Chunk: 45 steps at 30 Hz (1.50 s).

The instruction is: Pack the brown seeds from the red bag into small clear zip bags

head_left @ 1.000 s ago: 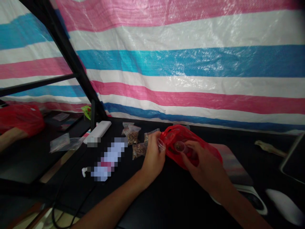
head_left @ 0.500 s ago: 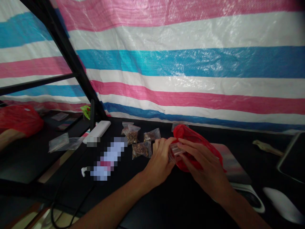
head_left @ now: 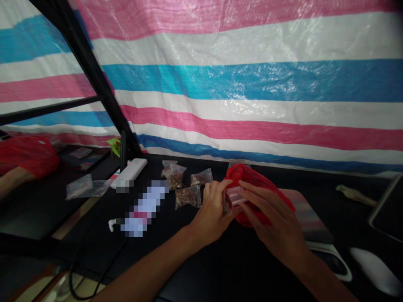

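Note:
Between my hands, in front of a crumpled red plastic bag (head_left: 244,173), is a small clear plastic bag (head_left: 235,196). My left hand (head_left: 209,214) is closed around its left side, fingers bent and thumb below. My right hand (head_left: 272,216) pinches the clear plastic from the right, with the red bag behind its fingers. What the small bag contains is hard to make out. Left of my left hand lie several small zip bags filled with brown dried bits, the nearest filled zip bag (head_left: 188,197) close to my knuckles.
Flat silver scale plate (head_left: 310,209) and white-rimmed device (head_left: 344,272) lie right of my right hand, near a white mouse (head_left: 376,268). A white power strip (head_left: 130,173), a blurred-out phone-like item (head_left: 145,209) and a cable are at left. Another person's arm (head_left: 14,180) reaches a red bag.
The clear bag between my fingers has shifted slightly and shows a wider, brighter face. My hands stay in nearly the same place on it.

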Motion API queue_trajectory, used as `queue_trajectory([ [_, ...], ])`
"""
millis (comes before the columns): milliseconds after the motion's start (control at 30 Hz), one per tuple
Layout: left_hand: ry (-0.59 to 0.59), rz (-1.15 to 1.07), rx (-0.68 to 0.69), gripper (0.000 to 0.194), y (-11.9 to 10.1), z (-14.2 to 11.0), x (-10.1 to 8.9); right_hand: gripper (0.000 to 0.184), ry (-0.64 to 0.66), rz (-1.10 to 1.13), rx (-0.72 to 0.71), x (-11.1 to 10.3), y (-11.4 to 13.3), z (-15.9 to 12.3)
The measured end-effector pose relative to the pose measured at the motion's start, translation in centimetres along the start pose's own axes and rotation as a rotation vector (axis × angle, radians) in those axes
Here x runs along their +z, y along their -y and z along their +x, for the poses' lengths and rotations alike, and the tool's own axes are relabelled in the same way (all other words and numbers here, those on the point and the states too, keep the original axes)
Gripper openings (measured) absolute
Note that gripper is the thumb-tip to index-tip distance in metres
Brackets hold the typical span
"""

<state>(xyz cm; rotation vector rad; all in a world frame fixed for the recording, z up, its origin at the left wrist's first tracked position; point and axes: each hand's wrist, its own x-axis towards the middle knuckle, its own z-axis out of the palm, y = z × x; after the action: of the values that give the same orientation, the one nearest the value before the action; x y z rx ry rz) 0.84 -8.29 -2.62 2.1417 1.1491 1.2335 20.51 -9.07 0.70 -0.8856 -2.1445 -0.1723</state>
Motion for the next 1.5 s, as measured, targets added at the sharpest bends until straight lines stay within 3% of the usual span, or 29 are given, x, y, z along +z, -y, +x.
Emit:
queue_trajectory([
  [167, -0.161, -0.088, 0.11, 0.06, -0.1, 0.0, 0.2, 0.035, -0.077, -0.116, 0.229, 0.0, -0.5, 0.2],
  [267, -0.291, -0.17, 0.238, 0.058, -0.1, 0.1, 0.4, 0.033, 0.034, -0.16, 0.264, 0.6, -1.2, 0.2],
  [367, -0.32, -0.187, 0.267, 0.06, -0.1, 0.1, 0.5, 0.04, 0.119, -0.114, 0.249, 1.1, -1.3, 0.0],
  [533, -0.257, -0.19, 0.17, 0.059, -0.5, -0.2, 0.0, 0.048, 0.161, 0.114, 0.156, 0.4, 0.5, 0.0],
  [767, -0.067, -0.293, 0.247, 0.064, -1.2, -0.5, -0.4, 0.058, 0.261, 0.332, 0.178, 0.5, 1.0, -0.5],
  [933, -0.037, -0.248, 0.285, 0.078, -1.0, -0.6, -0.1, 0.058, 0.199, 0.458, 0.203, 1.0, 0.6, -1.2],
  [1067, -0.013, -0.265, 0.312, 0.098, -0.6, -0.5, -0.3, 0.056, 0.155, 0.385, 0.297, 0.6, 0.8, -0.8],
  [1200, -0.041, -0.166, 0.258, 0.064, -0.8, -0.2, -1.0, 0.048, -0.053, 0.241, 0.408, -0.8, 0.2, 0.2],
  [1333, 0.093, 0.122, 0.2, 0.041, -1.2, 0.4, -1.4, 0.051, -0.328, 0.088, 0.447, -2.6, -2.2, 0.9],
  [1433, 0.047, 0.345, 0.208, 0.023, -1.0, 0.8, -1.4, 0.044, -0.343, -0.025, 0.457, -3.7, -4.5, 0.8],
  [1500, -0.056, 0.442, 0.188, 0.016, -0.7, 0.9, -1.3, 0.041, -0.237, -0.079, 0.459, -4.3, -6.0, 0.4],
])
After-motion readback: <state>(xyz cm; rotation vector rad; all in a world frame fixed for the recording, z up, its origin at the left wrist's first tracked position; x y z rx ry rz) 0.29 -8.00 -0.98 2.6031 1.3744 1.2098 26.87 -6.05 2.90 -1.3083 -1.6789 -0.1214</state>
